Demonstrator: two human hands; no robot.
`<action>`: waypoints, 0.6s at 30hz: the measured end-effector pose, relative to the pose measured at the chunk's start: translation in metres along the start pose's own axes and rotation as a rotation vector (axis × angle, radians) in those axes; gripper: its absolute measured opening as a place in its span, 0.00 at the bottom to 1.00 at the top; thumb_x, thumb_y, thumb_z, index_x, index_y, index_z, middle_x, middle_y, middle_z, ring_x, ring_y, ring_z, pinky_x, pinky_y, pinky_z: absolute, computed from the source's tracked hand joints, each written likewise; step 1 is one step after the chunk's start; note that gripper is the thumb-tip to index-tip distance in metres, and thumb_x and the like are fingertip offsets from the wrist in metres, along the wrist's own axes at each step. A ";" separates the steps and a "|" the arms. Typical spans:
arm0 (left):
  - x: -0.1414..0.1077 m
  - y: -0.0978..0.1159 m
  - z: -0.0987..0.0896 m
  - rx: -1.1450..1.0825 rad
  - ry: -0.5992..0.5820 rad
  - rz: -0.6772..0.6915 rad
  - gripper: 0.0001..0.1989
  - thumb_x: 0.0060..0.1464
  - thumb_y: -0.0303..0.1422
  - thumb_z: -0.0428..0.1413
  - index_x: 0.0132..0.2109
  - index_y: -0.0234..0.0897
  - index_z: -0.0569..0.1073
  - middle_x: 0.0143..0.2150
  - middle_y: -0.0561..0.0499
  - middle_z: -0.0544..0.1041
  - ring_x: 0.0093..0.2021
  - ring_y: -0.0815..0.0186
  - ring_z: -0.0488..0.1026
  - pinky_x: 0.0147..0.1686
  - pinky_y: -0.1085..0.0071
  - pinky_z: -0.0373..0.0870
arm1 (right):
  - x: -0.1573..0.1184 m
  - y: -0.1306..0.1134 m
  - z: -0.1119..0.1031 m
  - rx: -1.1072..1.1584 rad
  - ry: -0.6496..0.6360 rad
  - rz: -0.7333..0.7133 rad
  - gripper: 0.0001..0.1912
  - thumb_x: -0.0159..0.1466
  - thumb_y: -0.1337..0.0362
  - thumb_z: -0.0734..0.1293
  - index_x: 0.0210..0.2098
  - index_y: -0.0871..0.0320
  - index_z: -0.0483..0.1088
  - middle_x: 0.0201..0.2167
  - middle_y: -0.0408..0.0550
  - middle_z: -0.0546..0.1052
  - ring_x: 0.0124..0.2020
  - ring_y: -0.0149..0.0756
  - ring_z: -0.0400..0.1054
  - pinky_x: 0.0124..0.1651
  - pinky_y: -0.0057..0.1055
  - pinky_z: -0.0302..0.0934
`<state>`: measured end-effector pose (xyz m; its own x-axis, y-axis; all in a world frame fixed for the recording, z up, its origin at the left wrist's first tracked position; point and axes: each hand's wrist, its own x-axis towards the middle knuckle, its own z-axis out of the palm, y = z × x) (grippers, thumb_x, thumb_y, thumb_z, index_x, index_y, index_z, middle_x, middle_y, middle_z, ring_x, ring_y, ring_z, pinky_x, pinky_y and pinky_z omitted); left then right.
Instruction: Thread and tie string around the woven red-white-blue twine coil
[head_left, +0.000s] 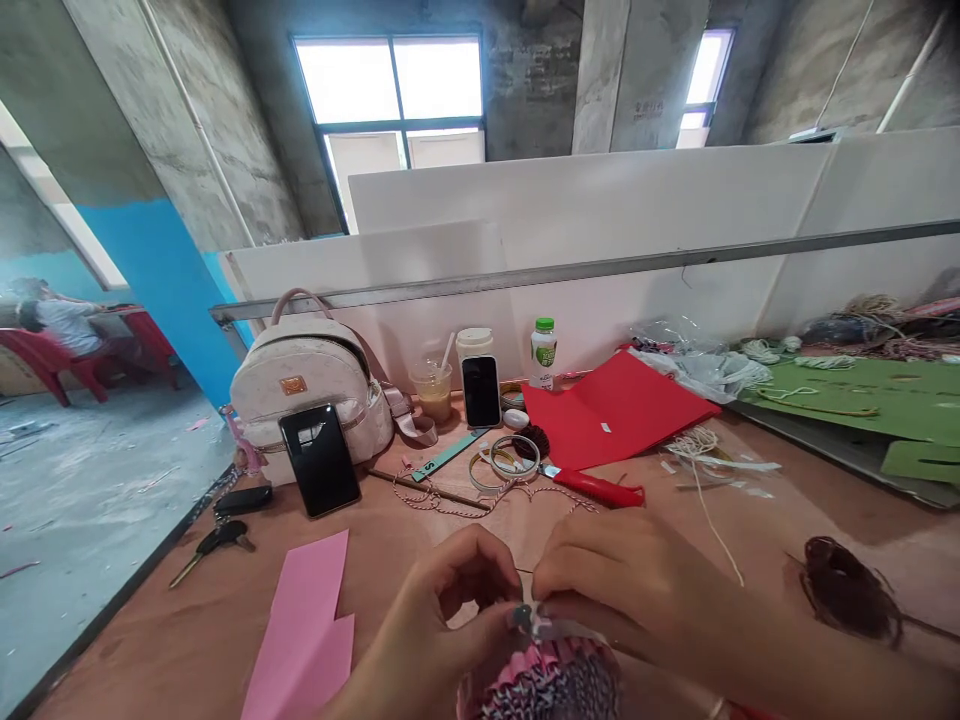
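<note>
Knitted piece [551, 685], pink with a dark-and-white pattern, is held at the bottom centre of the frame, at its gathered top edge. Left hand [457, 610]: thumb and fingertips nearly closed, small grey-green item [521, 617] pinched at the gather. Right hand [622, 575]: fingers curled in close beside it at the same edge — exact hold hidden by the fingers, cannot be told. A thin dark line is seen between the two hands.

Red-handled tool [600, 487] is seen just above the right hand, near the rings of tape [515, 457] and a striped cord [442, 505]. Pink paper [307, 630] is laid flat at lower left; dark phone [320, 461] is leaned on the white backpack [307, 380], mid-left. Second phone [481, 392] is propped against a lidded cup [475, 343], centre. Red sheets [615, 410] are spread right of centre — green-capped bottle [544, 353] behind them. Dark brown yarn bundle [847, 590] is seen at lower right.
</note>
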<state>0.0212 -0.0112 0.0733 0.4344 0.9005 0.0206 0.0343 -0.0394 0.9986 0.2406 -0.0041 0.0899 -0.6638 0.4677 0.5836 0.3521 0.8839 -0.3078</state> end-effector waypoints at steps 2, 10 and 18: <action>0.000 0.000 0.001 -0.021 0.004 0.005 0.07 0.50 0.26 0.64 0.34 0.37 0.72 0.31 0.55 0.74 0.32 0.70 0.69 0.33 0.75 0.64 | -0.002 0.000 0.000 0.046 -0.011 0.004 0.14 0.75 0.66 0.56 0.40 0.57 0.72 0.33 0.45 0.76 0.31 0.33 0.68 0.32 0.30 0.55; -0.001 0.004 0.005 -0.016 0.046 -0.112 0.04 0.43 0.25 0.65 0.28 0.35 0.78 0.27 0.54 0.75 0.30 0.69 0.70 0.32 0.74 0.64 | 0.001 0.000 0.002 0.028 0.043 -0.044 0.15 0.76 0.62 0.57 0.39 0.57 0.72 0.34 0.44 0.76 0.32 0.31 0.69 0.32 0.28 0.56; -0.001 0.002 0.005 0.032 0.102 -0.129 0.02 0.43 0.26 0.65 0.29 0.36 0.80 0.27 0.53 0.78 0.30 0.68 0.71 0.32 0.73 0.65 | 0.005 -0.002 -0.001 -0.010 0.063 -0.057 0.19 0.77 0.60 0.55 0.38 0.58 0.72 0.32 0.45 0.77 0.31 0.30 0.69 0.31 0.27 0.58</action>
<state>0.0254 -0.0141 0.0751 0.3306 0.9384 -0.1008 0.1130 0.0667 0.9914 0.2371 -0.0034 0.0945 -0.6401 0.4149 0.6466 0.3213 0.9091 -0.2652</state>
